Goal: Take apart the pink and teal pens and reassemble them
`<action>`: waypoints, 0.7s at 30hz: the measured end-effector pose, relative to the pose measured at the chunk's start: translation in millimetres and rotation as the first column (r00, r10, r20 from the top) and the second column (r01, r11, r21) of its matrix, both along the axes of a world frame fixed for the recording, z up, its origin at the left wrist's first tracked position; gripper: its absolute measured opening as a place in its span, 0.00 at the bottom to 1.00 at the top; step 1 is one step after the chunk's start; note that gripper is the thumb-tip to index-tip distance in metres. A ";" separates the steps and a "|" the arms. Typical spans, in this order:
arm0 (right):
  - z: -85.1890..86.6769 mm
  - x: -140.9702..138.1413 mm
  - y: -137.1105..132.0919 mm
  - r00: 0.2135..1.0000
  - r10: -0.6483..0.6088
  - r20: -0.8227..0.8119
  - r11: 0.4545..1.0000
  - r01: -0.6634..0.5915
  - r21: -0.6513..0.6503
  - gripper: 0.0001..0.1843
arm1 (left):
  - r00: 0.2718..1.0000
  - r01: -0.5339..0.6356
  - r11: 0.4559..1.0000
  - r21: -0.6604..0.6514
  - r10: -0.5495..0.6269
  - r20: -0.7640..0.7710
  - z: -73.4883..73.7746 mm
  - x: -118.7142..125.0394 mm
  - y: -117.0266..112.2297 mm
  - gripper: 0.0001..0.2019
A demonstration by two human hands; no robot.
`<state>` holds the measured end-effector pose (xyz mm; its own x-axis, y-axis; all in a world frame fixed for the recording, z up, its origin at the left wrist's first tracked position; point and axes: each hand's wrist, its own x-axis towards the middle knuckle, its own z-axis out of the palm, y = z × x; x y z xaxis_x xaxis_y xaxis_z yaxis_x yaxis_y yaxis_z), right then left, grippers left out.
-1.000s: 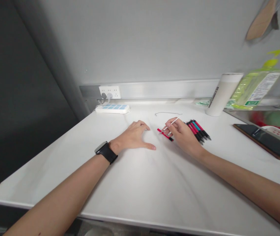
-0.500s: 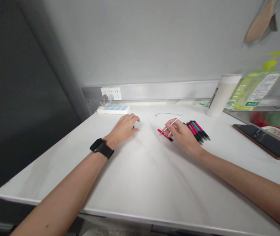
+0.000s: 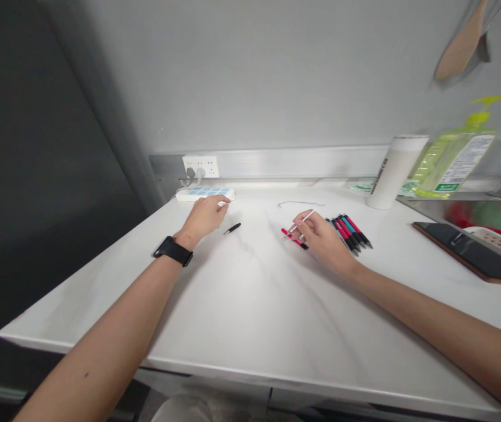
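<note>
My right hand (image 3: 321, 237) pinches a thin white pen refill (image 3: 307, 217), which slants up to the right. Below its fingertips a red pen barrel (image 3: 284, 232) with a black end lies on the counter, partly covered by the fingers. My left hand (image 3: 204, 218), wearing a black watch on the wrist, is beside the power strip. Its thumb and index finger are closed together; a small pale bit shows there, too small to name. A short black pen piece (image 3: 232, 228) with a pointed tip lies to the right of that hand.
Several red and teal pens (image 3: 349, 233) lie in a row right of my right hand. A thin wire-like strip (image 3: 301, 203) is behind. The power strip (image 3: 184, 195), white cylinder (image 3: 395, 173), soap bottle (image 3: 453, 158) and dark tablet-like slab (image 3: 466, 249) stand or lie around.
My left hand has moved left towards the power strip and its fingers have closed. The black pen piece, mostly hidden before, now shows on the counter. My right hand stays almost still.
</note>
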<state>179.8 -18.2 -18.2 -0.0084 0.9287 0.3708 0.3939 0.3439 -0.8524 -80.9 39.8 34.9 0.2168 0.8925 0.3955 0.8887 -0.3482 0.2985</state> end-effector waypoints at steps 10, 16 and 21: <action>1.9 -0.9 0.1 1.000 -0.003 0.020 1.000 0.003 -0.006 0.11 | 0.947 0.101 0.984 -0.148 -0.141 -0.287 -18.9 6.9 -0.3 0.21; -1.3 -0.4 3.9 1.000 0.014 -0.026 1.000 -0.014 -0.004 0.10 | 0.956 0.257 0.951 -0.172 -0.277 -0.100 -15.1 9.3 -3.9 0.20; -0.6 -3.0 6.4 0.987 0.049 -0.153 0.998 -0.054 -0.026 0.12 | 0.860 0.480 0.812 -0.333 -0.510 -0.005 -4.6 20.8 -20.0 0.18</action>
<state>176.8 -11.8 -18.8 -0.0019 0.9390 0.3439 0.2415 0.3341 -0.9111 -60.1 19.8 30.4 0.6836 0.7261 0.0742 0.6491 -0.6512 0.3931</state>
